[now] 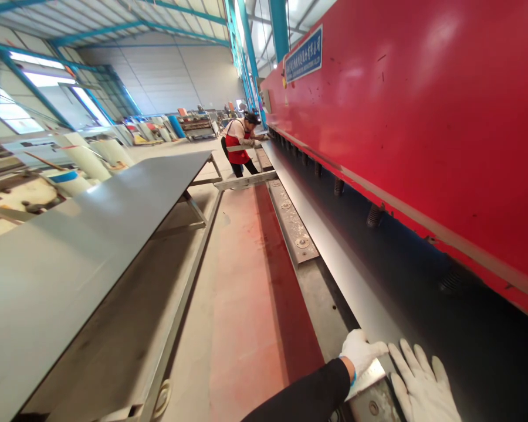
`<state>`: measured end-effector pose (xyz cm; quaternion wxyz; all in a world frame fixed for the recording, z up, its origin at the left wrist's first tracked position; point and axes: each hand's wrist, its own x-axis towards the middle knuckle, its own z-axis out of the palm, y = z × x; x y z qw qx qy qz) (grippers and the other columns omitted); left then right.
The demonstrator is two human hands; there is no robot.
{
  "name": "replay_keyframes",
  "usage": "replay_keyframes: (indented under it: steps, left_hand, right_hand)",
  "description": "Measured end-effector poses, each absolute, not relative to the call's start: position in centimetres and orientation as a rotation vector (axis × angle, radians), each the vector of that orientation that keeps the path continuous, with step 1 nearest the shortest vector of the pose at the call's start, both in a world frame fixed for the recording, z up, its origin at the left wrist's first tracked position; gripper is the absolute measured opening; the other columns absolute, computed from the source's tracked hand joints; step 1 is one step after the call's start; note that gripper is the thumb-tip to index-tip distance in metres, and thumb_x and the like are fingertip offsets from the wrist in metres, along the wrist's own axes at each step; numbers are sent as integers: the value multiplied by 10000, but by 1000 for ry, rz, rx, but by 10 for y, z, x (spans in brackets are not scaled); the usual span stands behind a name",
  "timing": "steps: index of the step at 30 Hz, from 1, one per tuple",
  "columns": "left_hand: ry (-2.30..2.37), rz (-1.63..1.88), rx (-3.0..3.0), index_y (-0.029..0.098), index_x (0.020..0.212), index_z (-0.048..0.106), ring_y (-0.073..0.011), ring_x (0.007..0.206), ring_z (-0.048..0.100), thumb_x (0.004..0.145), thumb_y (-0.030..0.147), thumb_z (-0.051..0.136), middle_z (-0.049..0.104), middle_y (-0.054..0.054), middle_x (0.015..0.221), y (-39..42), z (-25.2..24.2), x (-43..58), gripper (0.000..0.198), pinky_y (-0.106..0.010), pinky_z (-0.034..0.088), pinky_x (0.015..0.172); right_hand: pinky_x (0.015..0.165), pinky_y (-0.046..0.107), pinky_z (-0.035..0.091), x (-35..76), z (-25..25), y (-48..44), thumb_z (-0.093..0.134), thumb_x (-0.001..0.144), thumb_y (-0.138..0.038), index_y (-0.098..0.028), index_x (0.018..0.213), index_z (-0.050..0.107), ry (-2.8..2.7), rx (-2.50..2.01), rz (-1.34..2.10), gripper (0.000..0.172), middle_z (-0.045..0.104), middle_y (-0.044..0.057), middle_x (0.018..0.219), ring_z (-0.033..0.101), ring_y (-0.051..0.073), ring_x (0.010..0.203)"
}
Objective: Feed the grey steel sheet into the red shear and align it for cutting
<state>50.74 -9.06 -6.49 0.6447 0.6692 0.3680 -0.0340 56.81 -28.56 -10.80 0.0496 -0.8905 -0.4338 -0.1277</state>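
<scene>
A long grey metal sheet (334, 252) lies under the front of the large red machine (405, 117). My left hand (361, 351), in a white glove, is closed on the sheet's near edge, with its thumb pointing right across the top. Some of its fingers are hidden. Just below it is a short shiny metal strip (369, 378), partly covered by my wrist. My right hand (422, 378), also gloved, rests flat on the dark part of the sheet with its fingers spread and holds nothing.
At the machine's far end, a co-worker (241, 143) in a red apron leans over the sheet. Left of me, a large grey sheet (114, 205) lies on a metal frame (189, 281). Coil springs (375, 215) line the machine's underside. Rolls of material (81, 155) stand farther left.
</scene>
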Motion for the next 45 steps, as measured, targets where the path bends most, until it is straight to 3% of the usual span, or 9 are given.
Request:
replay_keyframes:
  steps: [19,29,37,45]
  left_hand:
    - [803,-71,1523,159,952,803,-207,892,686,619,427,851,778,-33,908,-89,-63,507,430,-253,479,729]
    - [854,-71,1540,135,911,784,-187,797,650,607,427,870,762,-43,857,-90,-67,509,430,-256,459,681]
    - [819,-96,1584,121,960,764,-172,812,630,710,429,808,761,-43,912,-88,-58,508,399,-252,450,713]
    - [879,-96,1593,119,929,763,-178,785,627,680,381,835,758,-51,880,-89,-58,508,369,-253,439,666]
  right_hand:
    - [1176,659,232,570,-117,-289,435,934,-397,-244,1479,563,-1356,-2662,-532,581,467,65,1566,417,374,1412]
    - [1181,648,235,570,-114,-284,420,945,-399,-270,1489,548,-1342,-2701,-504,574,452,42,1575,412,363,1429]
    - [1205,638,199,562,-98,-276,430,955,-356,-312,1492,536,-1276,-2833,-354,549,432,12,1583,405,343,1447]
    - [1203,646,201,562,-99,-280,422,956,-360,-302,1483,550,-1280,-2800,-378,546,464,28,1565,425,349,1432]
